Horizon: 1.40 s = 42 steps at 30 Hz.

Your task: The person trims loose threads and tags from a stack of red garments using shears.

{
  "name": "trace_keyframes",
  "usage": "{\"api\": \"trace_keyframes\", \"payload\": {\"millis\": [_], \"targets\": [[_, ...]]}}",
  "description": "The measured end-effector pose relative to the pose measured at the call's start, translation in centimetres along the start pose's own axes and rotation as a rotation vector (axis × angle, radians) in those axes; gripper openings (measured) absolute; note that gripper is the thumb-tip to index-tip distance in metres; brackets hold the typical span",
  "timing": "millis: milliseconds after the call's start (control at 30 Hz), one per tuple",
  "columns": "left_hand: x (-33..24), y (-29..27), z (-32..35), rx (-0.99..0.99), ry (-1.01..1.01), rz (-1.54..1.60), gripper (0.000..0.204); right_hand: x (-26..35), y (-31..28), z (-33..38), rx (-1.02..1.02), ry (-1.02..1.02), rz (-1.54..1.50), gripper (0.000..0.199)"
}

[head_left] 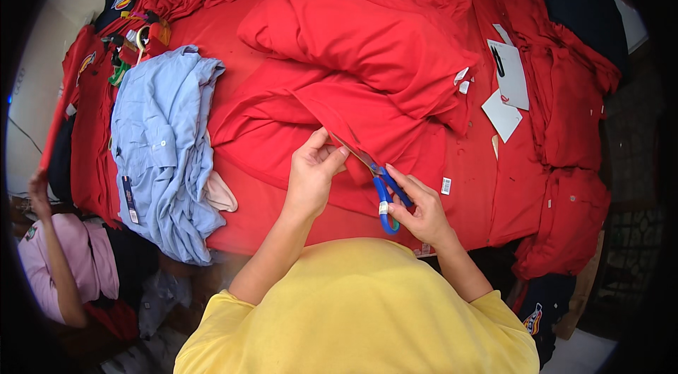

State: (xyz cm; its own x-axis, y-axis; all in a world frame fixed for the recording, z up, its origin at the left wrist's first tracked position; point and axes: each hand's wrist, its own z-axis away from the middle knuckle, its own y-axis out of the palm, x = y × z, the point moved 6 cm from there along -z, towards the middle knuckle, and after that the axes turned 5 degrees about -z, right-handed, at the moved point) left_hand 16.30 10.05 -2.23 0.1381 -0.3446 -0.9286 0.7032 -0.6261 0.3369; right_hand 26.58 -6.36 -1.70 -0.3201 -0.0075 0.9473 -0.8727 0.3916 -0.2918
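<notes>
A red garment (pixel 367 56) lies crumpled across the red-covered table (pixel 240 42). My left hand (pixel 314 173) pinches a fold of the red garment near its front edge. My right hand (pixel 421 210) grips blue-handled scissors (pixel 378 180), whose blades point up-left against the fabric right beside my left fingers. Small white tags (pixel 460 77) hang from the garment at its right side.
A light blue shirt pile (pixel 162 148) lies at the left. Stacks of red garments (pixel 565 113) and dark ones (pixel 579 0) fill the right and back. White paper sheets with a pen (pixel 510 77) lie right of centre. Another person in pink (pixel 63 268) stands at lower left.
</notes>
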Motion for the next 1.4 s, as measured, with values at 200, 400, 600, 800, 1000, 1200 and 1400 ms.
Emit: {"api": "trace_keyframes", "payload": {"millis": [200, 400, 600, 800, 1000, 1200, 1400], "targets": [[0.4, 0.0, 0.0, 0.002, 0.024, -0.005, 0.033, 0.2, 0.3, 0.5, -0.024, -0.018, 0.048, 0.062], [0.0, 0.5, 0.1, -0.006, 0.054, -0.048, 0.034, 0.3, 0.3, 0.5, -0.053, -0.029, 0.028, 0.056], [0.1, 0.2, 0.2, -0.013, 0.069, -0.093, 0.036, -0.5, 0.2, 1.2, -0.039, 0.144, -0.063, 0.053], [-0.6, 1.2, 0.8, 0.048, 0.086, -0.091, 0.051, 0.3, 0.3, 0.2, -0.041, 0.018, -0.063, 0.050], [0.2, 0.8, 1.1, 0.123, -0.021, 0.003, 0.058, -1.9, -0.5, -0.2, 0.037, 0.302, -0.285, 0.044], [0.5, 0.8, 1.1, 0.113, -0.084, 0.086, 0.053, -2.2, -0.5, 0.0, 0.074, 0.387, -0.354, 0.043], [1.0, -1.7, 0.0, -0.007, 0.014, 0.001, 0.040, -0.5, -0.7, -0.3, 0.054, 0.151, -0.100, 0.050]]}}
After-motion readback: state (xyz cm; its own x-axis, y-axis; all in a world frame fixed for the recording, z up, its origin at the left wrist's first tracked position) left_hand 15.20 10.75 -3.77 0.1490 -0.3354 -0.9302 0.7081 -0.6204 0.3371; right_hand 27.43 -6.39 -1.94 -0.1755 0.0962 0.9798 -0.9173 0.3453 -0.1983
